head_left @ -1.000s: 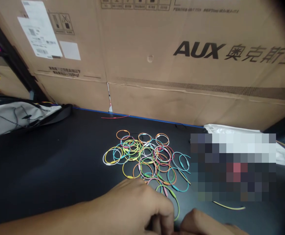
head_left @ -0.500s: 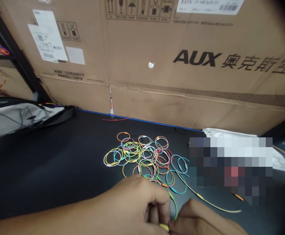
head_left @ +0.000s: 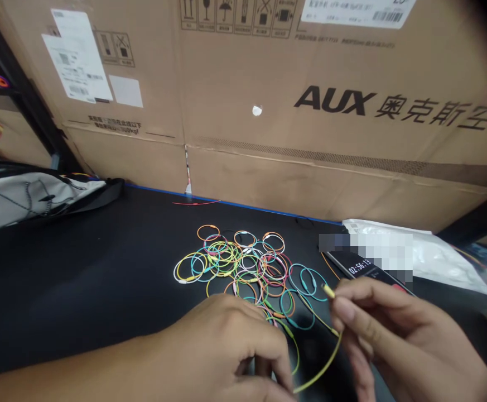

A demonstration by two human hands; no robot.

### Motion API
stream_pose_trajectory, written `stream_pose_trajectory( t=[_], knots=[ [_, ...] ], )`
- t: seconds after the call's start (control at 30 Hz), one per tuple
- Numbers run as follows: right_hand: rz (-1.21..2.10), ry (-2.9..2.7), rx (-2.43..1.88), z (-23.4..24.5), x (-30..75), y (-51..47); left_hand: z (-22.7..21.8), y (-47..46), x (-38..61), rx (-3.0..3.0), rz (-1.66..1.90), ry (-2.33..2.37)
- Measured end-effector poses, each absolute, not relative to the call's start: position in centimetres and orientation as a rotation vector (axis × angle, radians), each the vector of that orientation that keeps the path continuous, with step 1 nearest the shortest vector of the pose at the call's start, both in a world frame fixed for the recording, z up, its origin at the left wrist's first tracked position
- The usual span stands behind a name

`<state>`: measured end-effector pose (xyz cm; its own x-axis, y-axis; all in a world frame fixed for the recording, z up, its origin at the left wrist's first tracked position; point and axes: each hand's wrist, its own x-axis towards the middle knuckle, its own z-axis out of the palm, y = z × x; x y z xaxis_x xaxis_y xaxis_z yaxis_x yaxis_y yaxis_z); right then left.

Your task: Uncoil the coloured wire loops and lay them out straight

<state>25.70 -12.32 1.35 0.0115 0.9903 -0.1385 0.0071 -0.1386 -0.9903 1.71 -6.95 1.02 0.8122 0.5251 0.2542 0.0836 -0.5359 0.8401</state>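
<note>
My right hand (head_left: pixel 402 335) pinches a yellow wire keychain loop (head_left: pixel 324 369) between thumb and fingertips, close to its small barrel clasp (head_left: pixel 329 291), which sticks out to the left. The wire is undone and curves down to my left hand (head_left: pixel 239 346), whose curled fingers grip its lower part at the bottom of the view; the other end is hidden there. Right behind my left hand, a green wire loop (head_left: pixel 297 357) hangs over the dark surface. Beyond both hands lies a pile of closed wire loops (head_left: pixel 251 262) in many colours. Another yellow wire (head_left: pixel 318 315) lies opened out, partly behind my right hand.
On the black tabletop (head_left: pixel 80 279), a phone (head_left: pixel 358 268) with a running timer lies beside a white plastic bag (head_left: pixel 439 251). A large cardboard box (head_left: pixel 226 111) stands along the back edge. A grey bag (head_left: pixel 38 195) is at left; a thin red wire (head_left: pixel 195 204) lies near the box.
My hands, close together before, are apart now. The right one has risen to the right with the clasp end of the yellow loop, drawing the wire into view; the left has barely moved.
</note>
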Motion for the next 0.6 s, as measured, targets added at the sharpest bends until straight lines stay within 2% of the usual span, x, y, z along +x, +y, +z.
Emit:
stream_pose_trajectory(
  t=[0.3,0.47,0.6],
  knots=[
    [1.106,-1.114,-1.539,4.6,31.9,-8.6,3.2,-7.0,1.0,2.888,0.535,0.413],
    [1.016,-1.321,-1.640,2.5,33.9,-6.9,2.6,-6.5,1.2,2.944,0.367,0.342],
    [0.755,-1.548,-1.645,0.2,33.9,-5.9,2.3,-6.4,1.2,2.921,0.296,0.427]
  ],
)
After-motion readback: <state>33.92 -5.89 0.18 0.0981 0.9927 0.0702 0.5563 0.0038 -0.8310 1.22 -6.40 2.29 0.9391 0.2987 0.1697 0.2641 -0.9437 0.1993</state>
